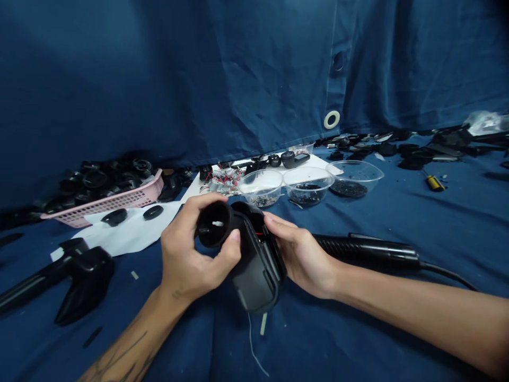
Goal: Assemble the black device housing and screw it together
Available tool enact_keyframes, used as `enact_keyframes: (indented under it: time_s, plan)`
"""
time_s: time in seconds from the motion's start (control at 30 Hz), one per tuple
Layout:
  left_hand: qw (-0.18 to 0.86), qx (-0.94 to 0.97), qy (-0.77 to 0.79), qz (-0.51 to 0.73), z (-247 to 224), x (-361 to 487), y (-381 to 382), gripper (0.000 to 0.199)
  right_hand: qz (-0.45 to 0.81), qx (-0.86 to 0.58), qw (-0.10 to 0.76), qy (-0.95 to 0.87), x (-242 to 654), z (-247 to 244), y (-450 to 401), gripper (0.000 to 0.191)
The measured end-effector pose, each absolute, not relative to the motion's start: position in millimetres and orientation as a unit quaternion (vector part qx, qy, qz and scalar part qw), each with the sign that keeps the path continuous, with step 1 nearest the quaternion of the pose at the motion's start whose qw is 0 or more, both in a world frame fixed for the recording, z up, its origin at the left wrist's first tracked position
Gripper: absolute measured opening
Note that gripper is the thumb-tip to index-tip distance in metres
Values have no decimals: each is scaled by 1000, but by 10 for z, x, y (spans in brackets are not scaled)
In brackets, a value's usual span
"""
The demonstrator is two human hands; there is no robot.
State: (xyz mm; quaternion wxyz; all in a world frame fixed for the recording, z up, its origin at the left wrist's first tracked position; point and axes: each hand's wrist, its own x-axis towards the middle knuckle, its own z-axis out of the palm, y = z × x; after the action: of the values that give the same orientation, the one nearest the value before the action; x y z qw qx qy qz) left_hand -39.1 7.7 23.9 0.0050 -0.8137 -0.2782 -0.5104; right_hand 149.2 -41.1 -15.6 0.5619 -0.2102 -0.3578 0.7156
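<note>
Two bare forearms [401, 294], nearest the camera, lead up to a black casing [254, 281] held up between the hands. Left-hand [191, 252] fingers are curled around a round cup [213, 225], thumb on its near side, beside the casing. Right-hand [304, 254] fingers grasp the casing's right flank, thumb near its top (the other fingertips are hidden behind it). So the casing lies right of the left thumb and left of the right palm; its long axis runs from the cup back toward the wearer, slanting a little right. Neither hand is clearly nearer, though the cup sits in the left; whether cup and casing are joined cannot be told. One red wire [260, 233] shows inside the casing. Below hangs or lies one thread [253, 347], with one pale strip [263, 324] beside it. Farther out come one black handle [369, 252] at right, one black tool [85, 286] at left, two round caps [153, 212], one pink basket [115, 203] of heaped parts, three clear bowls [245, 187] in a row, and one yellow screwdriver [435, 183].
</note>
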Motion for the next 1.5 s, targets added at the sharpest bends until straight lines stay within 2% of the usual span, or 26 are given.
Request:
enact_keyframes:
  time_s: [0.17,0.37,0.63,1.0,1.4,1.5]
  plan:
    - [48,-817,-292,-495,227,-335,89,45,718,-218,544,-376,1495,-160,-416,26]
    - [68,-825,-275,-489,207,-282,153,30,718,-227,541,-376,1482,-180,-404,25]
    - [28,-830,-276,-484,148,-276,164,39,718,-235,536,-376,1497,-189,-411,30]
    - [2,-825,-273,-494,84,-259,126,38,713,-232,546,-373,1485,-176,-421,31]
    - [55,-854,-242,-457,80,-220,130,33,724,-196,526,-401,1457,-195,-423,27]
    - [58,-855,-242,-454,81,-222,121,30,726,-203,516,-407,1451,-184,-430,31]
